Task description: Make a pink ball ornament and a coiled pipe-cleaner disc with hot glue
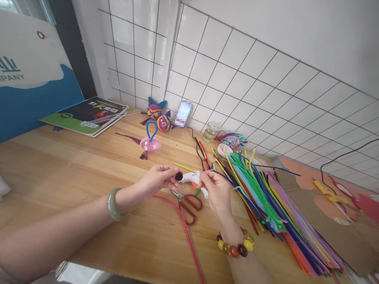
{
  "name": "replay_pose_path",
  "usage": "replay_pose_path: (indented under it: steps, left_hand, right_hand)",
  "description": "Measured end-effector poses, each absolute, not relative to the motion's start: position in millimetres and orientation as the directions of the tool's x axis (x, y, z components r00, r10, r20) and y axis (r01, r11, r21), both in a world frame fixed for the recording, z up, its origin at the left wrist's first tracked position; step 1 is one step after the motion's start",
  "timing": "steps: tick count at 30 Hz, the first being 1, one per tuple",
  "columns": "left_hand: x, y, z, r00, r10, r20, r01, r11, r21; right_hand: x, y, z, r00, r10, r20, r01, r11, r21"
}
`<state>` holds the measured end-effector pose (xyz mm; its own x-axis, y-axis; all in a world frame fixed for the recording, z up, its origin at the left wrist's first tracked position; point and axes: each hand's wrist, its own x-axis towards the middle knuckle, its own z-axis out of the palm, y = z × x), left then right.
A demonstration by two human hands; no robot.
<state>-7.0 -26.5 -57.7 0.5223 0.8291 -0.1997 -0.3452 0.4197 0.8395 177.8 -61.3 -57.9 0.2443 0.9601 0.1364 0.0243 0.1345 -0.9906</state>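
Observation:
My left hand (161,178) pinches a small dark round disc (179,176) with a reddish edge, perhaps a coiled pipe cleaner. Close by on the right, my right hand (217,191) has its thumb and fingertips pressed together; what they hold, if anything, is too small to make out. Behind and between the hands is a white glue gun (189,177) with an orange trigger, partly covered by the right fingers. Red-handled scissors (192,203) lie on the table just below. A long pinkish-red pipe cleaner (185,228) runs from near my left hand to the front edge.
A large bundle of colourful pipe cleaners (266,197) spreads to the right. Farther back are a pink clear case with a blue loop (150,145), wrapped ornaments (165,121), a phone (183,113) and a glass jar (211,132). A book (89,114) lies back left; cardboard (325,221) is right.

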Motion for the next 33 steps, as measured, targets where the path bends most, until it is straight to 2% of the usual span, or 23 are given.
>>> replay_pose_path:
  steps: [6,17,22,33]
  left_hand:
    - [-8,-26,-60,0.524,0.830,-0.193,-0.320,0.402,0.858]
    - [-9,-23,-58,0.482,0.859,-0.171,-0.333,0.361,0.871]
    - [-8,-21,-61,0.466,0.867,-0.173,-0.347,0.360,0.866]
    - [-20,-4,-68,0.190,0.979,-0.080,-0.498,0.166,0.851]
  right_hand:
    - [171,-67,-56,0.171,0.972,0.161,0.065,0.152,-0.986]
    - [168,-66,-60,0.102,0.988,0.114,-0.123,0.126,-0.984]
    - [167,-67,-58,0.095,0.980,0.174,-0.139,0.186,-0.973]
    - [185,-60,-53,0.378,0.884,0.275,-0.169,0.358,-0.918]
